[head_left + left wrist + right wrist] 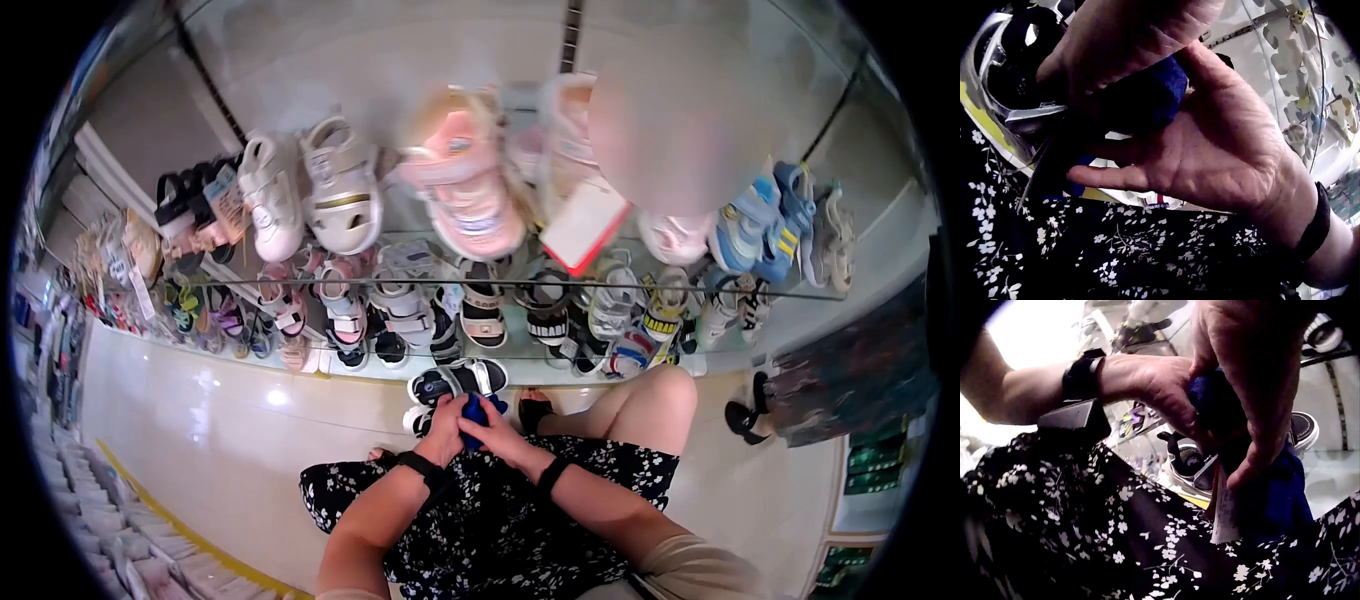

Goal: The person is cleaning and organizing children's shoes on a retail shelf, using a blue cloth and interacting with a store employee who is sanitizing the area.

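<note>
Both hands meet over the lap around a dark blue cloth-like bundle (474, 422); its exact kind I cannot tell. My left hand (440, 437) grips it from the left, a dark band on its wrist. From the right, my right hand (492, 435) holds the same bundle, thumb and fingers around it. In the right wrist view, blue fabric (1272, 506) hangs below the right hand, beside a pale label-like strip (1225, 515). Just beyond the hands lie black-and-white sandals (460, 383), partly hidden by the left hand.
Glass shelves (560, 291) of children's shoes stand in front, with pale pink shoes (470, 200) and a red-edged white card (585, 228). A black floral skirt (500, 520) covers the lap. Another person's dark shoe (745, 420) is on the floor at right. White items (130, 530) line the left.
</note>
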`<state>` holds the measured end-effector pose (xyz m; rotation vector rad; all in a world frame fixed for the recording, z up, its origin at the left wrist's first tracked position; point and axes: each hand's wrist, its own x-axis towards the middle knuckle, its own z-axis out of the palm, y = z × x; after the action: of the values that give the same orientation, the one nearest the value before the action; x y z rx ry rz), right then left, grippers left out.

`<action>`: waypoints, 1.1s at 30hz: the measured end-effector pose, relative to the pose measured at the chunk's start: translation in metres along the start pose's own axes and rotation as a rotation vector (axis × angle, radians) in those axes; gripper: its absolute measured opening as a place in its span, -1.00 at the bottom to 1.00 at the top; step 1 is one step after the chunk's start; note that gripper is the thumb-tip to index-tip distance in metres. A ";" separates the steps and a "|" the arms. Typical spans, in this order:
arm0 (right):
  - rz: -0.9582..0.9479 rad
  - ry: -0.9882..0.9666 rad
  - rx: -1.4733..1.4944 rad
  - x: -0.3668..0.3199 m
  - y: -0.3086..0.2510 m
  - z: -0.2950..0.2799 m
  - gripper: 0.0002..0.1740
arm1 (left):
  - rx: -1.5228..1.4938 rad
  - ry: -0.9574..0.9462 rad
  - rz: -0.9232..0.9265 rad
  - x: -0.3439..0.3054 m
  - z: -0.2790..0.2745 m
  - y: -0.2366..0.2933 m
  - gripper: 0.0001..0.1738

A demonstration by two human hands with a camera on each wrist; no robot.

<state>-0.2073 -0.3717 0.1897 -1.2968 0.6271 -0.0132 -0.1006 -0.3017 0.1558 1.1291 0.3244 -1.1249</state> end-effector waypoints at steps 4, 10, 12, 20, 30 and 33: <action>0.037 0.162 0.289 0.010 0.041 -0.027 -0.30 | 0.222 -0.008 -0.084 -0.004 0.031 0.002 -0.81; 0.128 0.514 0.642 -0.017 0.043 -0.078 -0.54 | 0.809 0.080 -0.212 -0.005 0.086 0.010 -0.64; 0.072 0.619 0.710 -0.022 0.045 -0.082 -0.60 | 0.782 0.117 -0.165 0.017 0.081 0.001 -0.62; -0.054 0.847 0.805 -0.026 0.052 -0.110 -0.63 | 1.100 0.081 -0.105 0.028 0.090 -0.005 -0.55; -0.039 0.770 0.709 -0.047 0.014 -0.097 -0.63 | 1.804 -0.190 0.159 0.088 0.066 -0.007 -0.19; 0.039 0.783 0.690 -0.049 0.029 -0.107 -0.62 | 1.870 -0.183 0.235 0.094 0.051 -0.012 -0.35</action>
<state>-0.3048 -0.4415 0.1706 -0.5683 1.1830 -0.6756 -0.0840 -0.3955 0.1055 2.4851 -1.2799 -1.1507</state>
